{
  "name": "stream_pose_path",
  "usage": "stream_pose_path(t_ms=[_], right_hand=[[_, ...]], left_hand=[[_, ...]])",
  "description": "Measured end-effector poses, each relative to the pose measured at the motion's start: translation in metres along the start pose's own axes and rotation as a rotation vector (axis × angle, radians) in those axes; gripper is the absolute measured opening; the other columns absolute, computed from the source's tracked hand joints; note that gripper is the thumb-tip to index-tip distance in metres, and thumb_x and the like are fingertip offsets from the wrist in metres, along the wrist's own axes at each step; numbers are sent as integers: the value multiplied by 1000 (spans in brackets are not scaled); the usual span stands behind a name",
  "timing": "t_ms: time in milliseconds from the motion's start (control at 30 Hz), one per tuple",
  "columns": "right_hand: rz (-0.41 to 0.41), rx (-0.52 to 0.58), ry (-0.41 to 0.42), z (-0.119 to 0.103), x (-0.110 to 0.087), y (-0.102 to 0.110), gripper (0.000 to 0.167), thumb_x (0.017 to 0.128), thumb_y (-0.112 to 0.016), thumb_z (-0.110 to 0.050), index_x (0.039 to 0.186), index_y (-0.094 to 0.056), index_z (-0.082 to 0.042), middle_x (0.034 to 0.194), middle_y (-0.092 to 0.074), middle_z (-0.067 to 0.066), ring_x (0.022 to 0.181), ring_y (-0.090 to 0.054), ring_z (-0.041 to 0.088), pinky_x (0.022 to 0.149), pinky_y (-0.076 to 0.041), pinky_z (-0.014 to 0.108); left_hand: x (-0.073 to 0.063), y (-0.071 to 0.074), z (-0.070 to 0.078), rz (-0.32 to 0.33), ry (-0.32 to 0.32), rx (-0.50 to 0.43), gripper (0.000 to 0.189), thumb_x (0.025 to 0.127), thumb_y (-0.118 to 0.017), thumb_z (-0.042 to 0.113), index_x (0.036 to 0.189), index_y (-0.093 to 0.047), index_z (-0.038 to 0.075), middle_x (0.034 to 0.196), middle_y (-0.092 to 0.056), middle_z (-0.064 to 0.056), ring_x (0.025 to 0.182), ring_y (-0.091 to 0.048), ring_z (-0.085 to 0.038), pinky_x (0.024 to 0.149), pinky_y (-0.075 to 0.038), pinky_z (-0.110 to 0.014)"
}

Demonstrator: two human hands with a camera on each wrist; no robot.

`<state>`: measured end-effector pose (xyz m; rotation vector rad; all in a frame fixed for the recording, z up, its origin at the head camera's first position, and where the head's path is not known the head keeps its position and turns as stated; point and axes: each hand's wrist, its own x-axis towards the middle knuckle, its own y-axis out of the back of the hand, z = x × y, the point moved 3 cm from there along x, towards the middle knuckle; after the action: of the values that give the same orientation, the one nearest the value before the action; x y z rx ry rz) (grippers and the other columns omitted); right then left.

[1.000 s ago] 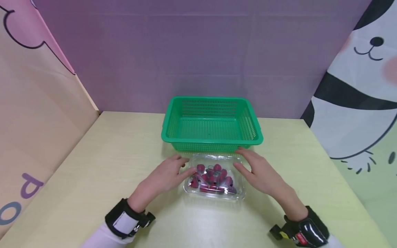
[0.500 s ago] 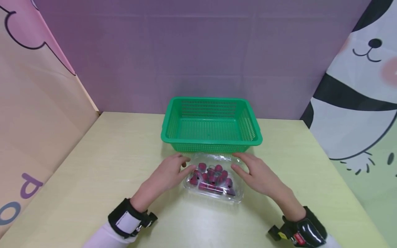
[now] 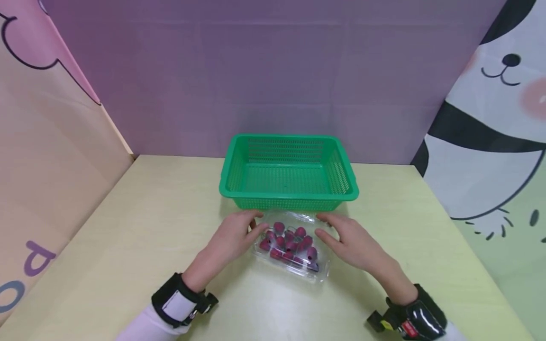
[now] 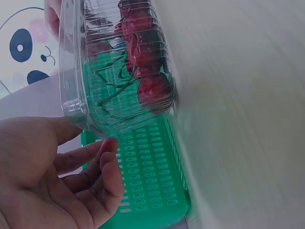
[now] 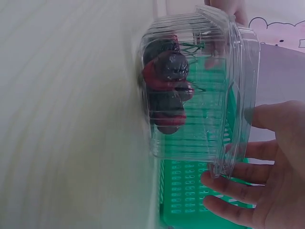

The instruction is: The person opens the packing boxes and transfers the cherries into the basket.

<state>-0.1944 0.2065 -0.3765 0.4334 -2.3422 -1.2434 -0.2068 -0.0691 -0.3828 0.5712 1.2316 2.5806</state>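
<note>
A clear plastic clamshell box [image 3: 294, 272] of dark red cherries [image 3: 290, 246] sits on the table, slightly turned, its lid down. In the left wrist view green stems [image 4: 114, 86] show inside. My left hand [image 3: 234, 237] is at the box's left side, its thumb touching the lid rim and its other fingers loosely bent near the back corner. On the opposite side, my right hand [image 3: 354, 241] has its thumb against the lid and its fingers spread along the rim [image 5: 228, 162]. Neither hand wraps around the box.
Just behind the box stands a green plastic basket [image 3: 290, 195] with perforated walls. Pale wood-look table [image 3: 170, 203] surrounds both. A purple backdrop [image 3: 273, 71] rises behind, with printed panels at the left and right.
The box has turned slightly clockwise, its front right corner coming nearer the viewer. My right hand has shifted a little left with its fingers at the lid; my left hand has barely moved.
</note>
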Motion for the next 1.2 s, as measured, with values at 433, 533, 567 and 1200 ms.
stream_pose_path(t_ms=[433, 533, 567, 1200], right_hand=[[-10, -13, 5, -1, -1, -1, 39, 105, -61, -27, 133, -62, 1, 129, -67, 14, 116, -64, 32, 93, -55, 52], [-15, -16, 8, -1, -1, -1, 40, 105, -61, -27, 133, -62, 1, 129, -67, 14, 117, -64, 33, 93, -55, 51], [-16, -17, 11, -2, -1, -1, 40, 105, -61, -28, 133, -62, 1, 129, -67, 14, 117, -64, 33, 93, -55, 51], [-67, 34, -16, 0, -1, 0, 39, 105, -61, -30, 129, -65, 0, 119, -69, 10, 99, -65, 22, 83, -57, 46]], left_hand=[[2, -3, 3, 5, -23, 33, 34, 99, -72, 29, 118, -73, 1, 96, -68, -6, 86, -63, -21, 69, -54, -34], [1, -5, 4, -26, -5, 58, 50, 97, -72, 43, 126, -71, 2, 96, -64, -3, 86, -58, -18, 67, -51, -31], [0, -5, 5, -35, 0, 65, 54, 96, -71, 46, 129, -69, 3, 97, -63, -2, 86, -57, -17, 67, -51, -31], [3, -9, 7, -85, -9, 48, 70, 92, -74, 51, 142, -60, 3, 121, -63, -8, 105, -56, -21, 85, -53, -37]])
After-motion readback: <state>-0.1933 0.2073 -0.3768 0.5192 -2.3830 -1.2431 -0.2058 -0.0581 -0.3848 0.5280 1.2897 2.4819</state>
